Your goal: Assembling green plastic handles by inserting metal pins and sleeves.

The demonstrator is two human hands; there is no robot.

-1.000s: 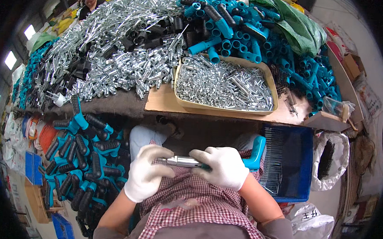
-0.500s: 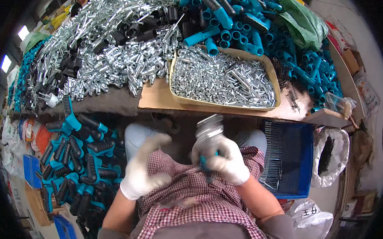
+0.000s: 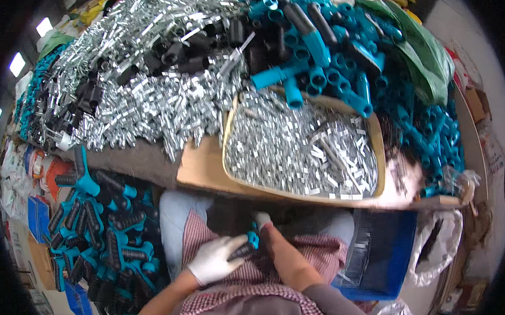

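Note:
My gloved left hand (image 3: 217,261) is closed round a black-and-teal grip handle (image 3: 245,247) over my checked apron. The handle's teal end points toward the table. Beyond it, just below the table edge, is my gloved right hand (image 3: 262,218), small in view with its fingers mostly hidden. A bit of teal shows beside it, but I cannot make out what, if anything, it holds. On the left lies a heap of black-and-teal handles (image 3: 119,236). A yellowish tray (image 3: 225,159) full of small metal pins stands on the table in front of me.
Behind the tray are piles of metal sleeves (image 3: 153,108) and teal tubes (image 3: 318,76), with a green sack (image 3: 420,52) at the far right. A blue crate (image 3: 389,248) holding thin metal rods stands right of my knees, next to a white bag (image 3: 440,250).
My left hand has come inward and closed on the handle. My right hand has moved away toward the dark space under the table edge. The view has tilted, so the table sits lower.

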